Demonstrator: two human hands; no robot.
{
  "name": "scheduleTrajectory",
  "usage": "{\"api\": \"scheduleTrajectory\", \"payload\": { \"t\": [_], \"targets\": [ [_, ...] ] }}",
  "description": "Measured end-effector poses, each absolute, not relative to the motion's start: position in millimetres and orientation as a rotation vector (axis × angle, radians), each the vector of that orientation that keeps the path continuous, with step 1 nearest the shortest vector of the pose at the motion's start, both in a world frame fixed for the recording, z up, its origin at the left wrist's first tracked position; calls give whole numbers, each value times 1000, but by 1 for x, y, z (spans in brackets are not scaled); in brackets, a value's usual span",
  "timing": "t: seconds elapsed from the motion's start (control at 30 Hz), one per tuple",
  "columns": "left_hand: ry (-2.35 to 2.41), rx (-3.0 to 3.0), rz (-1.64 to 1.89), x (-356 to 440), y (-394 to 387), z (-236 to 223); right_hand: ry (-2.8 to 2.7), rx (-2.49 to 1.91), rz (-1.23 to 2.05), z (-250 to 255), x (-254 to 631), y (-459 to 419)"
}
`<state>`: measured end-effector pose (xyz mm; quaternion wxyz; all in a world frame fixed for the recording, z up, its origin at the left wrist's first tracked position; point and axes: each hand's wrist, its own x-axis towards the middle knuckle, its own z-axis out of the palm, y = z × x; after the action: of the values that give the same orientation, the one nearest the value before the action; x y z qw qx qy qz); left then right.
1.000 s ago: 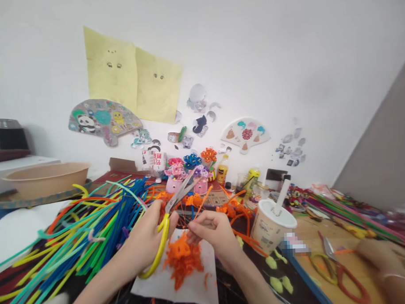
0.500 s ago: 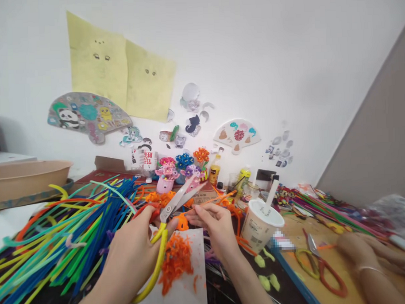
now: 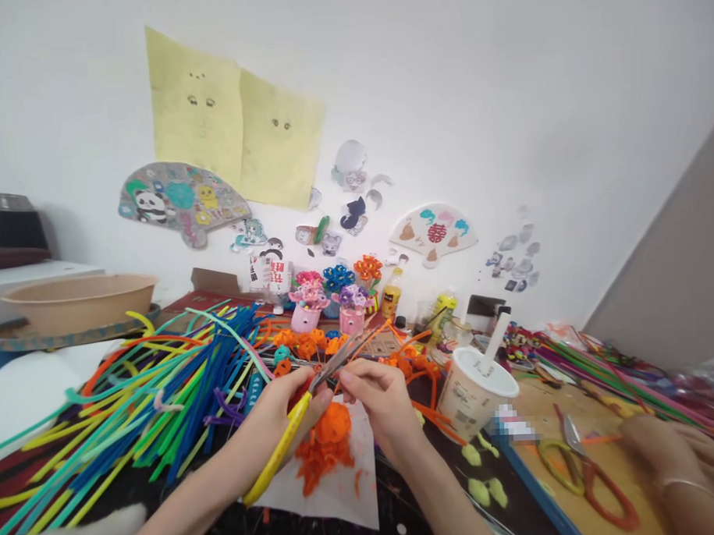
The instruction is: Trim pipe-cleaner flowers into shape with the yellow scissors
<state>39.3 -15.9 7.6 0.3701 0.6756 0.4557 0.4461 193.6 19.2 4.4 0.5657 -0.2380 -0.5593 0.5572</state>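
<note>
My left hand (image 3: 285, 410) is closed around scissors with a yellow handle (image 3: 281, 449); their narrow blades (image 3: 342, 354) point up and away, nearly together. Fingertips of my right hand (image 3: 379, 395) are pinched beside the blades, and what they hold is hidden. Just below both hands, a round, petalled orange fuzzy piece (image 3: 333, 422) shows; whether it hangs from the fingers I cannot tell. Beneath it, orange fuzz clippings (image 3: 320, 464) are heaped on a white paper sheet (image 3: 342, 514).
Colourful pipe cleaners (image 3: 180, 406) pile up on the left. A lidded paper cup (image 3: 478, 388) with a straw stands right of my hands. Another pair of scissors (image 3: 580, 462) lies near a co-worker's arm (image 3: 680, 467). Pots of fuzzy flowers (image 3: 352, 318) stand behind.
The scissor blades have come closer together, and the handle has turned. The orange petalled piece now shows lower, over the clippings. My view has swung slightly left.
</note>
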Motion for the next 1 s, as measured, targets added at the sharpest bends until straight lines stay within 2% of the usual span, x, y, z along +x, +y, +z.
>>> {"api": "scheduleTrajectory", "payload": {
  "t": [0.2, 0.8, 1.0],
  "targets": [
    [1169, 1750, 1107, 40, -16, 6, -1271, -598, 1353, 2, 192, 20],
    [1235, 1882, 978, 36, -19, 7, -1341, -750, 1170, 9, 203, 22],
    [1233, 1887, 986, 34, -19, 9, -1224, -692, 1412, 8, 204, 22]
  ]
}}
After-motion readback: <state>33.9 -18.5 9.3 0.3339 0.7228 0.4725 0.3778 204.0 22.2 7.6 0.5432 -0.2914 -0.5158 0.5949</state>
